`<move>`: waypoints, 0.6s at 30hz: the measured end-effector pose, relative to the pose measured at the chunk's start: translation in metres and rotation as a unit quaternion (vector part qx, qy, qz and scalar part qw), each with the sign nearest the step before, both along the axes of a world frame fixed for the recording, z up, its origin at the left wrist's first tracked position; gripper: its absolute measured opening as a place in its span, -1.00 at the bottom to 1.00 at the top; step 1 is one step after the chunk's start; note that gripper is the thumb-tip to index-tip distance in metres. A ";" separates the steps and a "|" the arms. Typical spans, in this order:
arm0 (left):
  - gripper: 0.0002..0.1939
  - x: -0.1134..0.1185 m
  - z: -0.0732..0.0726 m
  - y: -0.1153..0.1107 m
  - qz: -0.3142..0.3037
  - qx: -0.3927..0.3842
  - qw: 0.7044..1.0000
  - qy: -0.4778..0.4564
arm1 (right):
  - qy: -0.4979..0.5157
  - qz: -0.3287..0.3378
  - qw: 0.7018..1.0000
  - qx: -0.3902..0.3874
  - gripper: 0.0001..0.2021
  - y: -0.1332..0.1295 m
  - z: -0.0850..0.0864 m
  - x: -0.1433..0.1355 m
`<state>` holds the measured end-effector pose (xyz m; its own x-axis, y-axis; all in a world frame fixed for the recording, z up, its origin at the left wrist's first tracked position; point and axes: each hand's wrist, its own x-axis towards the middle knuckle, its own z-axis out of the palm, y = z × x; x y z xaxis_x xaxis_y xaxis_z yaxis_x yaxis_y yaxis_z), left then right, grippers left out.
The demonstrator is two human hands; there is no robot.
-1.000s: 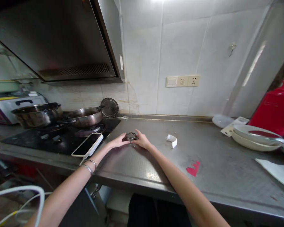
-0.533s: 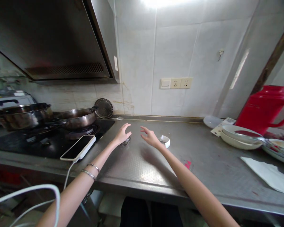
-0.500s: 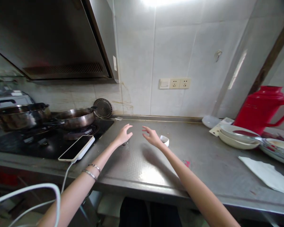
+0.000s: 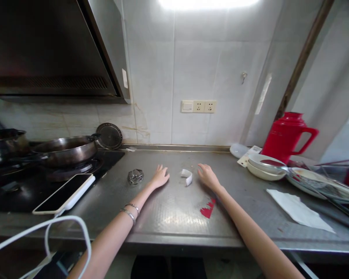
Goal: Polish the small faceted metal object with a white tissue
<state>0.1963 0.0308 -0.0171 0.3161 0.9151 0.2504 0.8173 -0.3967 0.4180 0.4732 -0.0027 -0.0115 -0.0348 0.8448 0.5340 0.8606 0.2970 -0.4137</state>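
Note:
My left hand (image 4: 160, 177) rests on the steel counter (image 4: 168, 228), palm down, fingers slightly apart and holding nothing. To its left sits a small round openwork metal object (image 4: 135, 176); its exact kind is unclear. My right hand (image 4: 208, 176) is also low over the counter, fingers loosely stretched and nothing in it. Between the two hands lies a curved white strip (image 4: 187, 177), nearest the right fingertips but apart from them. A torn red scrap (image 4: 208, 208) lies nearer the front edge, beside the right forearm.
On the left a phone (image 4: 64, 193) with a white cable (image 4: 56, 220) lies by the hob, where a steel pan (image 4: 66, 151) stands. At right are a red thermos jug (image 4: 285, 137), stacked bowls (image 4: 264, 170), plates (image 4: 305, 180) and a white paper sheet (image 4: 299, 211).
My hands have moved apart and down towards the counter. The view has swung to the right, and the metal object, white strip and red scrap now show more fully.

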 end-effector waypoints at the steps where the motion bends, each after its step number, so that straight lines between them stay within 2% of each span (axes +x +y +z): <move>1: -0.54 0.001 -0.002 0.001 0.007 -0.001 1.000 0.009 | -0.010 -0.008 1.000 -0.007 -0.64 -0.001 -0.005 0.003; 4: -0.52 0.001 -0.006 0.003 0.020 -0.007 0.999 0.032 | -0.027 -0.031 0.999 -0.031 -0.65 -0.002 -0.018 0.007; 7: -0.52 0.000 -0.007 0.004 0.019 -0.012 0.999 0.046 | -0.036 -0.038 0.997 -0.051 -0.71 0.000 -0.023 0.008; 13: -0.51 -0.001 -0.007 0.008 0.018 -0.016 0.998 0.054 | -0.029 -0.028 0.998 -0.057 -0.75 0.003 -0.023 0.011; 18: -0.50 -0.002 -0.008 0.010 0.019 -0.023 0.998 0.052 | 0.004 -0.009 0.999 -0.036 -0.67 0.007 -0.017 0.001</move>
